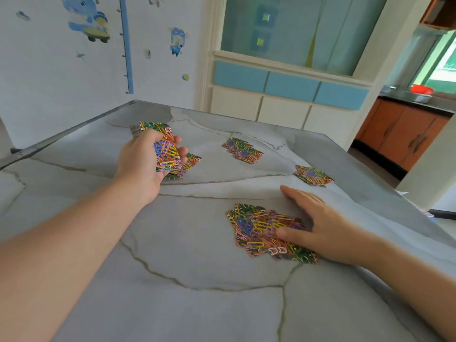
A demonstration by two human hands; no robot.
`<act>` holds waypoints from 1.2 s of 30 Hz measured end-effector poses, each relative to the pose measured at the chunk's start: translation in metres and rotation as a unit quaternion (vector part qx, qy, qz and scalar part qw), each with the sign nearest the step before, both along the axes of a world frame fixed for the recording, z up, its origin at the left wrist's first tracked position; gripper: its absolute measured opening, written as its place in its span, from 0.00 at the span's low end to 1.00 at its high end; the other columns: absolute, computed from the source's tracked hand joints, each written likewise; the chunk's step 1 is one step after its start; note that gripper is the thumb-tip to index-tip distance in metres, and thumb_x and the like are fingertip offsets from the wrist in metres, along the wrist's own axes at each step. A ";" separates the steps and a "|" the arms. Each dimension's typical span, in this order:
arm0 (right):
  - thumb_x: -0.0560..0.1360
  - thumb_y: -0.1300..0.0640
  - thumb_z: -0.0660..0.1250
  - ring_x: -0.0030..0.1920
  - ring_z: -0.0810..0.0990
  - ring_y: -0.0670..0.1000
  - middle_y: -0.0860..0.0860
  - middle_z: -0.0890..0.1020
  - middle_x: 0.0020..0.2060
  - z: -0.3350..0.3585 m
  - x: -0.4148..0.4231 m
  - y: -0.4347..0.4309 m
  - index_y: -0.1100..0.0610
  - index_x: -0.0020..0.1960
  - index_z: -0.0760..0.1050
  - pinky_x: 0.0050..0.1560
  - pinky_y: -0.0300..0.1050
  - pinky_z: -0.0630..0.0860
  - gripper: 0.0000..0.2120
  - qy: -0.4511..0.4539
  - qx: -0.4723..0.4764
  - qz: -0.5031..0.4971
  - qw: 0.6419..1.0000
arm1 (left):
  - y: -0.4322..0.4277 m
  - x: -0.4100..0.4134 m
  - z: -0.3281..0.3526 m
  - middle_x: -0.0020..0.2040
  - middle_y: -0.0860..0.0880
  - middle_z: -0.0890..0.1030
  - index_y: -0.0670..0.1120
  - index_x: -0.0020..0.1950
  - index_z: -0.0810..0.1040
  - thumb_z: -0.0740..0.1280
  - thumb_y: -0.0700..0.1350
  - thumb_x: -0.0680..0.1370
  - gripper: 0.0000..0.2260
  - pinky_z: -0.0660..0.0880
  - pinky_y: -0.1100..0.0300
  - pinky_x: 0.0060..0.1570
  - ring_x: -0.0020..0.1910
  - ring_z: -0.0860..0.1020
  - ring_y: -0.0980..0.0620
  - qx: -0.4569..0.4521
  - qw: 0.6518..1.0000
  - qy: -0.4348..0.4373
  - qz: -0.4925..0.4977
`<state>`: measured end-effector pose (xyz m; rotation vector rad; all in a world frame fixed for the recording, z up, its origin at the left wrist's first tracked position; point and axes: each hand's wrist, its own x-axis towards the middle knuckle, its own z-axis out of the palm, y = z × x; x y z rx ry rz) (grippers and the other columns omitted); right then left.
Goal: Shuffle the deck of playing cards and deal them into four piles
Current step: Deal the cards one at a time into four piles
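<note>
The left hand [142, 161] holds the deck [165, 154] in a closed grip, just above the far-left pile [191, 161] on the grey tabletop [197, 243]. The right hand [320, 223] has a wide grip (fingers straight), with its thumb on the near pile [256, 228]. The far pile [243, 150] and the right pile [313, 176] lie apart.

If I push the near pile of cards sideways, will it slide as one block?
Probably not: the near pile is loosely fanned, so it would likely smear apart. The table looks glossy, so cards should slide easily.
</note>
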<state>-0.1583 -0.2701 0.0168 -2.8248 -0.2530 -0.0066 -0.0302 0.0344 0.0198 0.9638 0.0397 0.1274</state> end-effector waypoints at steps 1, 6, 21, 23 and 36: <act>0.63 0.22 0.58 0.75 0.58 0.42 0.40 0.62 0.75 0.001 -0.001 -0.004 0.41 0.79 0.52 0.73 0.39 0.54 0.49 -0.010 0.014 -0.023 1.000 | -0.003 -0.001 0.000 0.43 0.41 0.84 0.40 0.52 0.77 0.61 0.41 0.75 0.10 0.82 0.51 0.39 0.38 0.84 0.42 0.007 1.000 -0.002 -0.007; 0.64 0.18 0.52 0.78 0.50 0.41 0.37 0.56 0.77 -0.006 -0.007 0.013 0.39 0.79 0.47 0.76 0.42 0.50 0.49 -0.053 0.043 0.011 0.998 | -0.009 -0.007 0.002 0.44 0.41 0.85 0.40 0.51 0.78 0.61 0.41 0.76 0.09 0.81 0.53 0.36 0.38 0.84 0.42 0.011 1.000 -0.002 -0.023; 0.78 0.40 0.62 0.73 0.67 0.43 0.38 0.71 0.70 0.004 0.006 0.011 0.42 0.75 0.65 0.64 0.29 0.66 0.26 0.014 0.345 -0.076 0.935 | -0.010 -0.004 0.001 0.44 0.40 0.85 0.41 0.52 0.78 0.61 0.42 0.77 0.09 0.81 0.51 0.37 0.38 0.84 0.41 0.027 0.999 -0.005 -0.032; 0.82 0.47 0.58 0.69 0.72 0.45 0.43 0.76 0.67 0.009 0.006 -0.005 0.45 0.71 0.71 0.62 0.33 0.70 0.18 0.008 0.491 -0.097 0.866 | -0.008 -0.004 0.001 0.44 0.40 0.86 0.41 0.53 0.78 0.61 0.42 0.76 0.10 0.81 0.52 0.36 0.38 0.84 0.41 0.023 0.999 -0.002 -0.028; 0.73 0.25 0.49 0.79 0.42 0.46 0.46 0.47 0.81 -0.008 -0.011 0.066 0.44 0.80 0.48 0.74 0.39 0.38 0.41 -0.005 -0.052 0.085 0.995 | -0.045 -0.031 0.008 0.45 0.39 0.84 0.39 0.55 0.75 0.55 0.37 0.77 0.12 0.83 0.48 0.40 0.38 0.84 0.41 0.017 0.986 0.043 -0.161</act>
